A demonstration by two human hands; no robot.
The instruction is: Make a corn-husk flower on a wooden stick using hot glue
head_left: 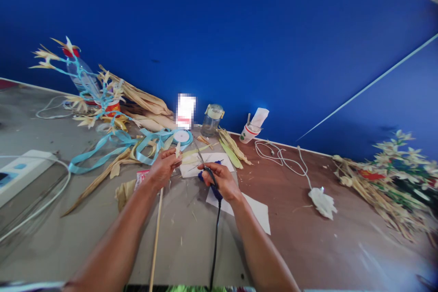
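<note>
My left hand [164, 167] is closed in a pinch around a small pale piece of corn husk [178, 149], held above the table. To its right, my right hand [221, 179] is wrapped around dark-handled scissors [211, 176], whose blades point up and away. Below that hand lies a blue corded tool, probably a glue gun [216, 193], partly hidden; its black cord runs down to the table's front edge. A thin pale stick [157, 232] stretches from under my left hand to the front edge. White paper [189, 170] lies beyond my hands.
Light-blue ribbon [91, 162] and its spool [182, 137], dried husks [137, 96] and a husk-flower branch [80, 73] spread at left, near a power strip [27, 171]. A glass jar [212, 121] and paper cup [249, 133] stand by the blue wall. White flowers [393, 155] lie right.
</note>
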